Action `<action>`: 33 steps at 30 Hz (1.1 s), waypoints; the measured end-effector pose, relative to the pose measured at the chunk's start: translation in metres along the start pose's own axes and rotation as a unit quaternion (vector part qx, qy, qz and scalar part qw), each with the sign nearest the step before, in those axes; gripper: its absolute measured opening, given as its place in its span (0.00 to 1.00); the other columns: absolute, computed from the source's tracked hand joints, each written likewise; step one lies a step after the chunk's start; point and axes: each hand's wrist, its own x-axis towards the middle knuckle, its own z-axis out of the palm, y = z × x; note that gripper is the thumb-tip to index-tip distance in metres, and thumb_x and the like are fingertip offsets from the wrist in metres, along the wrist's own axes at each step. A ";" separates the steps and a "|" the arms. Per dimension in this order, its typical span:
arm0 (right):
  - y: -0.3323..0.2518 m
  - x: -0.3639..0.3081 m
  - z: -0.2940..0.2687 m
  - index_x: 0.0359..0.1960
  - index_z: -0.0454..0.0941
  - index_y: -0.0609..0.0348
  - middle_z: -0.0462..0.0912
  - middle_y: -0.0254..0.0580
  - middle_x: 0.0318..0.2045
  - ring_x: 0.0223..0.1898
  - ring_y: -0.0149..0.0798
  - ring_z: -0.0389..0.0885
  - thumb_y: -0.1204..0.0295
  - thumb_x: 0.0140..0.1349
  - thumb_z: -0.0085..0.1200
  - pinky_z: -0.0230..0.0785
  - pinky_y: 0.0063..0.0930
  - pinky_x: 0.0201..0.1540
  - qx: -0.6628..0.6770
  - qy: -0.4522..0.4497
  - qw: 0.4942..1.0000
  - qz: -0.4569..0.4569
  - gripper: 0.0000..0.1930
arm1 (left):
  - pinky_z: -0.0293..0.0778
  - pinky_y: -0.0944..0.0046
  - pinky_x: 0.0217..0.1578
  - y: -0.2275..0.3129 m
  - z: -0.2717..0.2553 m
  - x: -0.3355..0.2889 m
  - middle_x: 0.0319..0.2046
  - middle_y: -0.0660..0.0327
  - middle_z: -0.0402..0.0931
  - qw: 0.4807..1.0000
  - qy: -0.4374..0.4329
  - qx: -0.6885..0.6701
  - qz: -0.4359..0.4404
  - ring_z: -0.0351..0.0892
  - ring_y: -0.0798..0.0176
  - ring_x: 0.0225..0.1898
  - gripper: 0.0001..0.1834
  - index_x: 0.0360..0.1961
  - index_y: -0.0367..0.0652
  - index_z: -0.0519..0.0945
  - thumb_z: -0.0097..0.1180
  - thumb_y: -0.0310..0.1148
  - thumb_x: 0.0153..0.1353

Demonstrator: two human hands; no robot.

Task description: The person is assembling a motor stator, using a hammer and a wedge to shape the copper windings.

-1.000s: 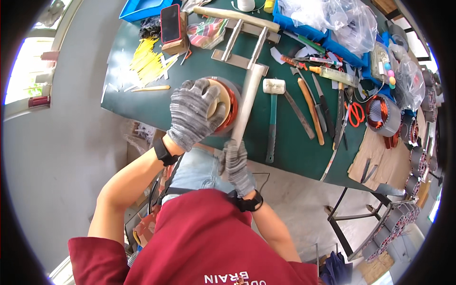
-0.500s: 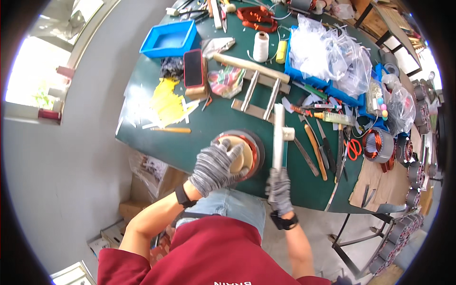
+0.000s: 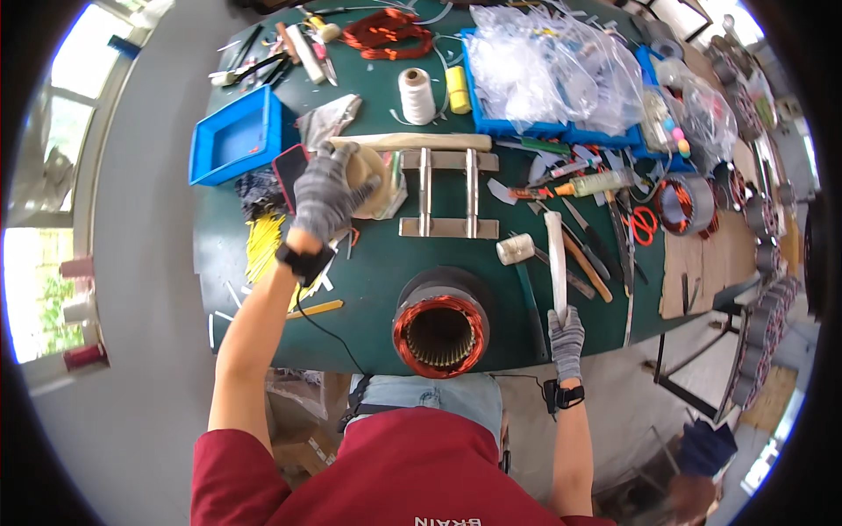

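Note:
My left hand [image 3: 324,195], in a grey knit glove, grips a beige round block [image 3: 367,180] at the back left, beside the phone [image 3: 289,172] and next to a metal frame of two rods [image 3: 449,193]. My right hand [image 3: 567,337], gloved too, is closed round the lower end of a white stick [image 3: 556,259] that points away from me. Between my arms, at the table's front edge, stands a motor stator [image 3: 440,294] with copper windings [image 3: 406,340] round its open bore. A white-headed mallet [image 3: 515,249] lies between the stator and the stick.
A blue tray [image 3: 198,158] and yellow strips [image 3: 260,250] lie at the left. At the back are a white thread spool [image 3: 417,96], orange coils [image 3: 386,33] and blue bins [image 3: 526,131] under plastic bags. Knives, red scissors [image 3: 645,225] and another stator [image 3: 680,203] lie right.
My left hand has lifted the beige block off the stator and carried it to the back left, baring the bore. My right hand and the stick have shifted right, away from the mallet.

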 end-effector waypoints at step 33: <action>-0.140 -0.037 -0.100 0.67 0.48 0.49 0.75 0.47 0.30 0.25 0.47 0.77 0.71 0.59 0.46 0.73 0.35 0.25 -0.058 -0.181 0.830 -0.524 0.33 | 0.51 0.57 0.62 0.083 0.085 -0.238 0.61 0.49 0.57 0.908 0.090 -0.407 -0.036 0.57 0.49 0.61 0.27 0.61 0.38 0.61 0.42 0.27 0.58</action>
